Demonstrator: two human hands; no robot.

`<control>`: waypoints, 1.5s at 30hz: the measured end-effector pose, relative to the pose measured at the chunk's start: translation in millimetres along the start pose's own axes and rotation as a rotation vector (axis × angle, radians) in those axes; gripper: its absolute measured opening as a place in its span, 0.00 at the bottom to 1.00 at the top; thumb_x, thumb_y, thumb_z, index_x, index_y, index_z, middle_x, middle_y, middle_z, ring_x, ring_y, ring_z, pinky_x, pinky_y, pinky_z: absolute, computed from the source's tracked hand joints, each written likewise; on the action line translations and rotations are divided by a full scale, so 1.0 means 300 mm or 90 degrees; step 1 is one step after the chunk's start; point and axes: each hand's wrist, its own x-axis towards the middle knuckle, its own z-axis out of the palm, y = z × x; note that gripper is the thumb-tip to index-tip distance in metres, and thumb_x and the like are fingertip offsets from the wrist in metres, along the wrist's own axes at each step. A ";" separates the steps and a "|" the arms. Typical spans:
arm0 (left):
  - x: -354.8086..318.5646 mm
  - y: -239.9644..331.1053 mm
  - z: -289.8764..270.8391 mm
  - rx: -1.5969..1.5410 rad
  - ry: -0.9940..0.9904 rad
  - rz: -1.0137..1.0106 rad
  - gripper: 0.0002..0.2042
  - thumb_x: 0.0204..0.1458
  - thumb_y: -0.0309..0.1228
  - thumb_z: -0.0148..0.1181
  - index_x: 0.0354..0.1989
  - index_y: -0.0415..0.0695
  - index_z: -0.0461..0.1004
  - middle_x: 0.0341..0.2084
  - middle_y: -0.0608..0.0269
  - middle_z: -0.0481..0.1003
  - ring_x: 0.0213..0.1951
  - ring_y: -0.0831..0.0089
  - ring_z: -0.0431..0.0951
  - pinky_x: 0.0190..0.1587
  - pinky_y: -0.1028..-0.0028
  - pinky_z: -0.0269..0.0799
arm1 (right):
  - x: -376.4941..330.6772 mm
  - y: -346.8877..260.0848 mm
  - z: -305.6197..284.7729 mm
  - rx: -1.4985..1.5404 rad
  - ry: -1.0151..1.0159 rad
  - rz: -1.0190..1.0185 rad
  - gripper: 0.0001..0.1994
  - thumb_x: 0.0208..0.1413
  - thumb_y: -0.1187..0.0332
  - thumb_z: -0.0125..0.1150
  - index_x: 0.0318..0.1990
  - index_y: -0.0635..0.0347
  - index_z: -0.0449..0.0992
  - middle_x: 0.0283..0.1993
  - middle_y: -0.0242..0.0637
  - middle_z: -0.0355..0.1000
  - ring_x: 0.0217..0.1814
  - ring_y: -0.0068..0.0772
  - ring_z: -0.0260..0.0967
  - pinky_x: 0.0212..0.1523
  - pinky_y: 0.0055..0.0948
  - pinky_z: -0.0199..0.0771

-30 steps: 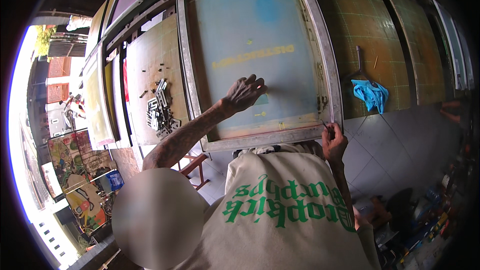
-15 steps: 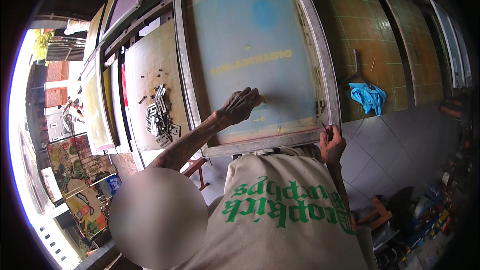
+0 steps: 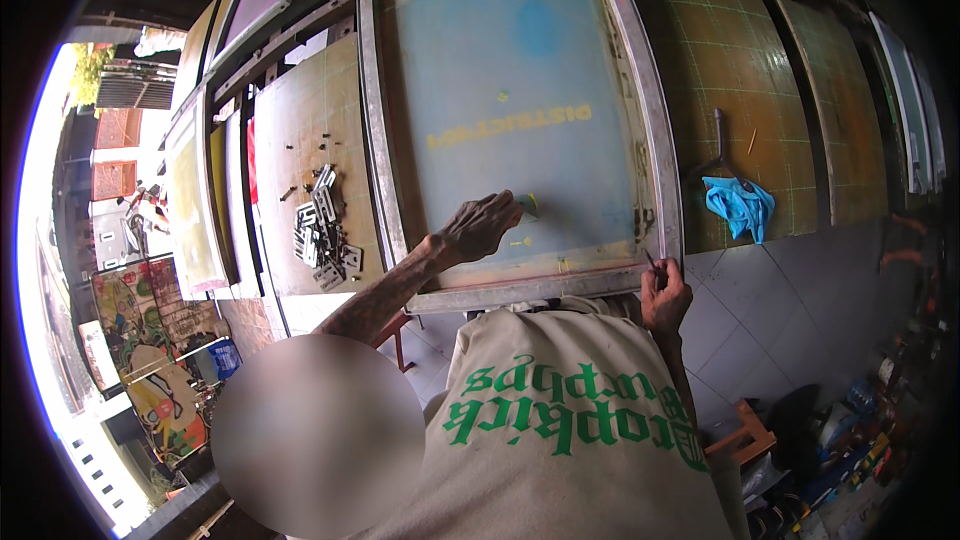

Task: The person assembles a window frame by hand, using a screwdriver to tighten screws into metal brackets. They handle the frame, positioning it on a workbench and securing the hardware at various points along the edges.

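A screen-printing frame with pale metal edges lies in front of me, its blue-grey mesh carrying faint yellow lettering and small marks. My left hand is over the lower mesh, its fingers bunched together. A small greenish patch with yellow edges shows at the fingertips; I cannot tell whether it is held or part of the mesh. At the frame's near right corner, my right hand is closed round a thin, dark, pointed stick, whose tip points toward the frame.
On the left board lie a pile of metal hinge-like brackets and several screws. The right board holds a blue cloth, a dark-handled tool and a thin wooden stick. Tiled floor shows at right.
The left hand has shifted slightly down on the mesh, and more of the greenish patch shows at its fingertips. My right hand stays at the frame's corner. The whole view has shifted a little.
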 end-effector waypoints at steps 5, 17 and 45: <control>-0.005 0.003 -0.015 0.018 0.038 0.008 0.02 0.58 0.27 0.56 0.36 0.44 0.70 0.32 0.60 0.67 0.33 0.61 0.73 0.31 0.62 0.72 | -0.005 0.018 0.013 0.029 0.019 -0.016 0.10 0.54 0.66 0.63 0.39 0.61 0.75 0.33 0.46 0.77 0.37 0.55 0.77 0.38 0.43 0.74; 0.004 0.037 -0.018 0.108 0.133 0.010 0.20 0.50 0.46 0.67 0.51 0.57 0.77 0.45 0.71 0.76 0.40 0.69 0.78 0.40 0.66 0.77 | -0.013 0.040 0.017 0.030 0.014 -0.039 0.10 0.54 0.66 0.62 0.42 0.58 0.75 0.32 0.44 0.77 0.34 0.53 0.77 0.37 0.42 0.74; -0.128 -0.025 -0.048 0.098 0.225 0.105 0.07 0.46 0.26 0.65 0.32 0.54 0.81 0.33 0.78 0.77 0.30 0.73 0.71 0.31 0.72 0.73 | -0.017 0.003 0.017 -0.048 0.032 -0.044 0.09 0.55 0.66 0.59 0.41 0.59 0.74 0.31 0.44 0.76 0.34 0.54 0.77 0.36 0.44 0.73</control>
